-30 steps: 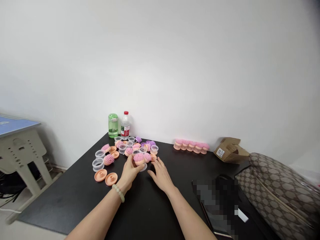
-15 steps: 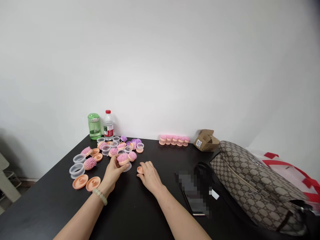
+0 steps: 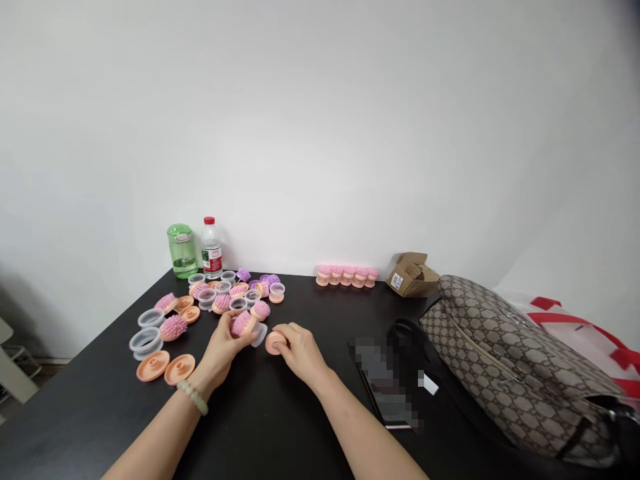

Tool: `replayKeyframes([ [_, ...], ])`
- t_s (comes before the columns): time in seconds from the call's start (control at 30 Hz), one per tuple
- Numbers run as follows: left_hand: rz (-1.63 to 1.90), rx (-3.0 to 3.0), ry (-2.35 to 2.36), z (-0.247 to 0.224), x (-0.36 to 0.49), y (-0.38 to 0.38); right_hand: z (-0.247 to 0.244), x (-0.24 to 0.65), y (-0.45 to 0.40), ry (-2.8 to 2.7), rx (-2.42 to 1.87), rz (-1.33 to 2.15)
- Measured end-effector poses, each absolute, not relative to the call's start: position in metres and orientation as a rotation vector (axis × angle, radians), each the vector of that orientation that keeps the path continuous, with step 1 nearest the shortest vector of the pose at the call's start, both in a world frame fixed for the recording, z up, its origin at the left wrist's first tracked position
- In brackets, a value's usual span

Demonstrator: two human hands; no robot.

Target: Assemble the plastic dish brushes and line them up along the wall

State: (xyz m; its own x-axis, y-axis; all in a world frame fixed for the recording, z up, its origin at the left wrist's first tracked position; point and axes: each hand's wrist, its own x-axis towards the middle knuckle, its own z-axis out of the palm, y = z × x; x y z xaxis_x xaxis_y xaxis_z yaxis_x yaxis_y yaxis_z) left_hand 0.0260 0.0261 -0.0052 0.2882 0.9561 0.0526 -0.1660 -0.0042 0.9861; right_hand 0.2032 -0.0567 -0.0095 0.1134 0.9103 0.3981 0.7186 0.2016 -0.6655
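Observation:
My left hand [image 3: 224, 348] is closed around a pink bristled brush head [image 3: 241, 325], tilted so its underside faces right. A clear plastic ring [image 3: 259, 335] sits against that underside. Just to the right, my right hand [image 3: 303, 352] pinches a round peach cap [image 3: 275, 343], its outer face turned toward me. A small gap separates the cap from the ring. Behind the held brush head lies another pink brush head [image 3: 261, 310]. Left of my left hand, two peach discs [image 3: 153, 366] with raised centres lie near pink brush heads and clear rings [image 3: 146, 341].
At the back, a row of several pink brushes [image 3: 347, 277] stands by the wall, left of a cardboard box [image 3: 413, 275]. A green cup [image 3: 183, 252] and a water bottle [image 3: 211, 250] stand back left. Right are a phone [image 3: 385, 387] and a patterned bag [image 3: 520, 380].
My left hand has tipped the brush head and ring toward the right. My right hand has lifted the peach cap, turned it and brought it closer to the ring. The view has shifted slightly.

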Motion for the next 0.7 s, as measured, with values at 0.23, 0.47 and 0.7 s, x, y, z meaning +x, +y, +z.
replayKeyframes([
  [0.23,0.933,1.072,0.706,-0.001,0.027,0.021,-0.017,0.209,-0.045,-1.323,-1.428,0.704],
  [0.47,0.81,0.967,0.6,0.004,0.029,0.014,-0.01,0.2,-0.046,-1.156,-1.224,0.941],
  [0.7,0.845,0.916,0.54,0.006,0.029,0.007,-0.012,0.2,-0.048,-1.157,-1.204,0.872],
])
